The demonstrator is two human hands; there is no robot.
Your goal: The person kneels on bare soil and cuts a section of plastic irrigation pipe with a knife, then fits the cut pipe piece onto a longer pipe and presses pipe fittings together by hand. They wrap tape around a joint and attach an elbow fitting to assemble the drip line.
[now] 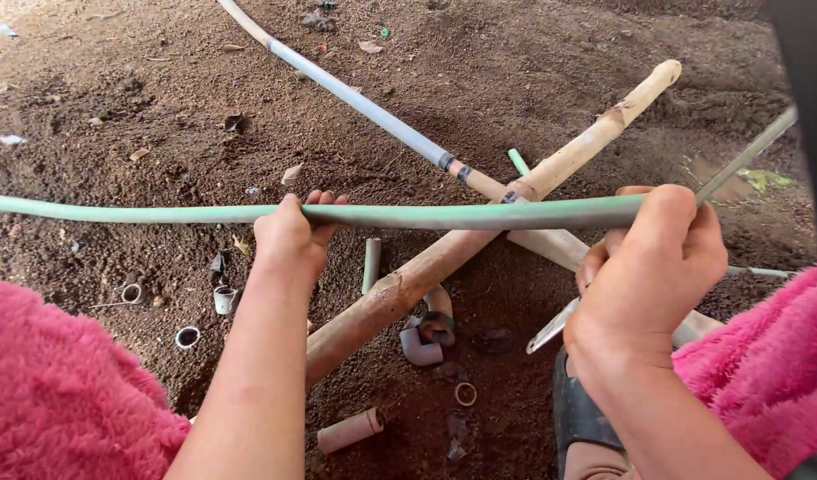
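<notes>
- Two pink fleece-covered knees point(53, 382) closest to the lens, one at each lower corner, with both bare forearms reaching out between them.
- Two hands at work: left hand point(290, 236) near the middle of the view, right hand point(653, 258) toward the right edge.
- One long green pipe point(444, 214) held level across the whole view, raised above the dirt floor point(159, 98), running from the left border to the right hand.
- Left fingers point(324, 199) curled over the top of the green pipe, palm underneath, closed round it at about mid-length.
- Right fingers point(604, 253) wrapped shut into a fist round the pipe's right end, pipe end hidden inside the grip.
- One thin grey rod point(746, 153) slanting up to the right from the right fist; cannot tell whether it comes out of the pipe.
- One knife blade point(550, 327) showing below the right wrist, tip pointing down-left; handle hidden, so cannot tell what holds it.
- Two long poles crossed on the floor beneath the green pipe: one tan wooden pole point(595, 133) and one grey-and-tan pipe point(364, 105).
- One short green stub point(518, 161) beside the crossing and one short green offcut point(371, 264) lying below the left hand.
- Two grey elbow fittings point(422, 342) lying together by the wooden pole.
- One short tan pipe piece point(350, 430) near the bottom edge.
- About four small cut rings point(187, 337) scattered on the floor.
- One dark sandal point(579, 418) under the right forearm.
</notes>
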